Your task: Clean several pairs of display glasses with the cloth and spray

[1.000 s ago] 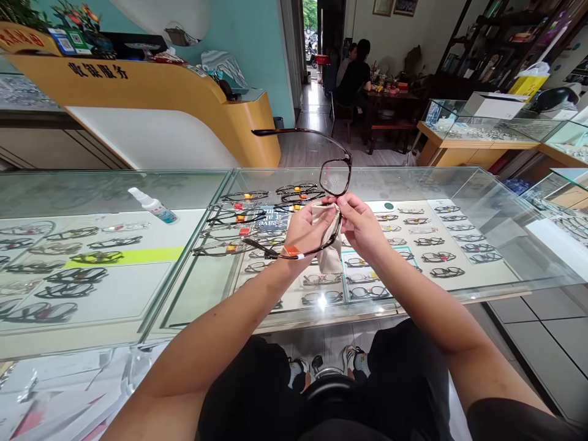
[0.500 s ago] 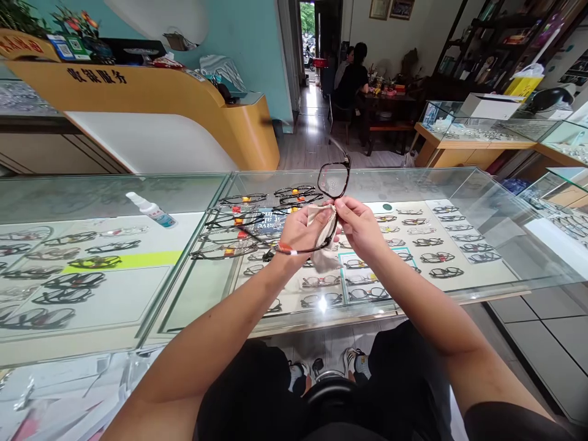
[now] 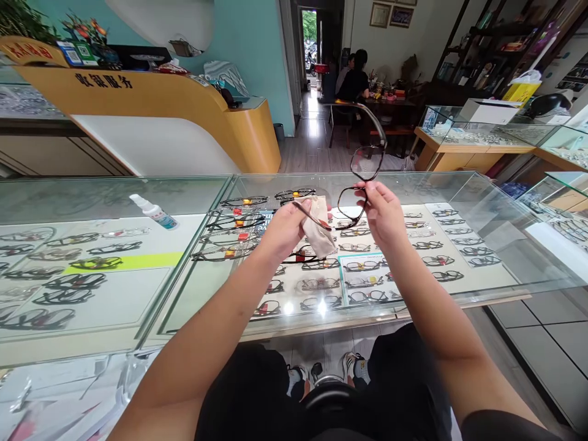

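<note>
Eyeglasses with dark, glossy, mottled rims and clear lenses (image 3: 353,203) are suspended above the glass-topped display table (image 3: 188,303), turned on edge, both temples unfolded. The right hand (image 3: 384,214) pinches them near the bridge. Also above the table, the left hand (image 3: 283,228) grips a soft beige cloth (image 3: 318,236); whether it also touches the nearer temple cannot be told. Inside the table lie rows of mostly dark-rimmed spectacles (image 3: 76,280). Toward the table's left side is a white spray bottle with a blue label (image 3: 158,215). Beyond the table, to its right, stands a glass case on a wooden base (image 3: 478,142), its contents too small to tell.
</note>
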A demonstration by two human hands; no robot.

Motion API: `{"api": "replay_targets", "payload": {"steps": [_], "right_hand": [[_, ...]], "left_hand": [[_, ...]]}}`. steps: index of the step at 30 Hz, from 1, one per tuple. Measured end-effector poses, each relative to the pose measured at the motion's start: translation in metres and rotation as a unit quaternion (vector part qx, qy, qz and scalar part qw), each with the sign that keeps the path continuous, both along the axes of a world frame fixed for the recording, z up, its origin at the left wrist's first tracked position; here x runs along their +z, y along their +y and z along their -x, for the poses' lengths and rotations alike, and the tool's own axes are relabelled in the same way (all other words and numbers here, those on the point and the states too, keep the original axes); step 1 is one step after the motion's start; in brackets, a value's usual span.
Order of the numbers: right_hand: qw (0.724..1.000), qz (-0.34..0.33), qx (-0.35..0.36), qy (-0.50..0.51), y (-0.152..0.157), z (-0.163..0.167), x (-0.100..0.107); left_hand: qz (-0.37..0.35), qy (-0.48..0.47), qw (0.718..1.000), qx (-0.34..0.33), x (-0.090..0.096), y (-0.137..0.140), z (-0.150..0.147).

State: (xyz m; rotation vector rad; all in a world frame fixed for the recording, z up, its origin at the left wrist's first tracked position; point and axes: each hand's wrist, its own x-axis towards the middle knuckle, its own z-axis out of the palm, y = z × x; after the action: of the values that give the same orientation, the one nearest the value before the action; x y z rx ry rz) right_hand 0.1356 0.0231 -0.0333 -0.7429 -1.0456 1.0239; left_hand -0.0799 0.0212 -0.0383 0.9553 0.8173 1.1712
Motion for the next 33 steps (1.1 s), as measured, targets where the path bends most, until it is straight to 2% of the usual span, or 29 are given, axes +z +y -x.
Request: {"api": "replay_targets", "payload": {"steps": [3, 5, 8, 12, 16, 20, 24, 28, 33], "right_hand": [[0.983, -0.103, -0.089, -0.122, -0.001, -0.011, 0.006], [0.949, -0.187, -0.141, -0.212, -0.005, -0.014, 0.009], [0.881, -0.291, -0.197, -0.318, -0.013, -0.012, 0.014], [0.799, -0.344, -0.235, -0.434, -0.021, -0.006, 0.014], [0.745, -0.363, -0.252, -0.5, -0.023, -0.003, 0.01], [0.722, -0.356, -0.259, -0.534, -0.024, -0.003, 0.007], [0.727, -0.324, -0.247, -0.553, -0.025, -0.006, 0.006], [0.726, -0.323, -0.235, -0.559, -0.025, -0.007, 0.002], [0.714, -0.318, -0.242, -0.575, -0.026, -0.006, -0.002]], "left_hand": [[0.018, 0.014, 1.0, -0.01, 0.01, 0.007, 0.016], [0.029, 0.02, 0.999, -0.033, 0.014, 0.011, 0.025], [0.038, 0.028, 0.997, -0.058, 0.014, 0.016, 0.035], [0.049, 0.041, 0.993, -0.1, 0.01, 0.019, 0.042], [0.05, 0.069, 0.985, -0.147, 0.015, 0.014, 0.046], [0.05, 0.094, 0.973, -0.202, 0.021, 0.01, 0.052], [0.049, 0.095, 0.969, -0.221, 0.024, 0.01, 0.055], [0.04, 0.114, 0.954, -0.273, 0.026, 0.007, 0.055], [0.024, 0.124, 0.946, -0.3, 0.026, 0.0, 0.049]]}}
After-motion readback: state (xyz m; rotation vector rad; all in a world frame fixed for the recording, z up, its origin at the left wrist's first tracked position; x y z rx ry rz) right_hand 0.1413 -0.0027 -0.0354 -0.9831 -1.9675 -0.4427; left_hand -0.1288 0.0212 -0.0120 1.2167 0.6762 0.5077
